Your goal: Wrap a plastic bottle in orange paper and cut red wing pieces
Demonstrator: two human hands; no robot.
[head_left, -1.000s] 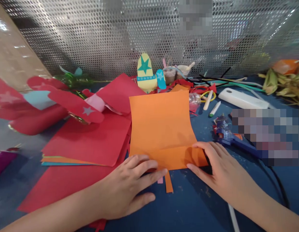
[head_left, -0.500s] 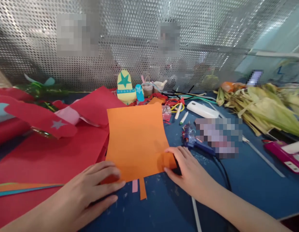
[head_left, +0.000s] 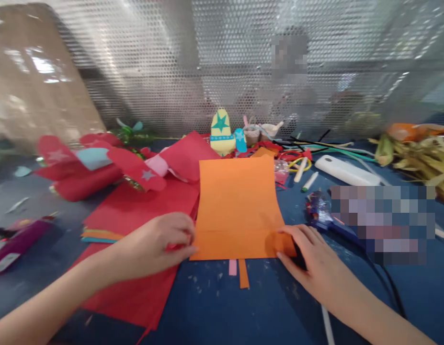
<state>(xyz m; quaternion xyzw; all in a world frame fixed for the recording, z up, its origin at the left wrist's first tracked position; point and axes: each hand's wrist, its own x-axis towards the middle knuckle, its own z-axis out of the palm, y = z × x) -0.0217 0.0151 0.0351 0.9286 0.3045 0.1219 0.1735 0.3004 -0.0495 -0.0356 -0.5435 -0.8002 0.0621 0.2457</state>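
A square orange craft sheet (head_left: 239,201) lies in front of me, with a faint crease line across its lower part. My left hand (head_left: 164,242) is at its lower left corner, fingers curled and the thumb tip on the edge. At the lower right corner, my right hand (head_left: 308,254) grips the sheet between thumb and fingers. Something dark shows beneath the right palm; I cannot make it out. A narrow orange strip (head_left: 244,275) and a short pink strip (head_left: 232,267) stick out from under the sheet's near edge.
Red sheets (head_left: 135,282) lie at left, below a red star-decorated craft piece (head_left: 88,167). Right of the sheet are a blue glue gun (head_left: 320,211) with its cord and a white elongated object (head_left: 346,171). A perforated metal panel (head_left: 164,62) stands behind; a purple tool (head_left: 22,242) lies far left.
The view has turned left, so things appear further right. My left hand has shifted up along the sheet's corner and its fingers have drawn in. The right hand stays at its corner.
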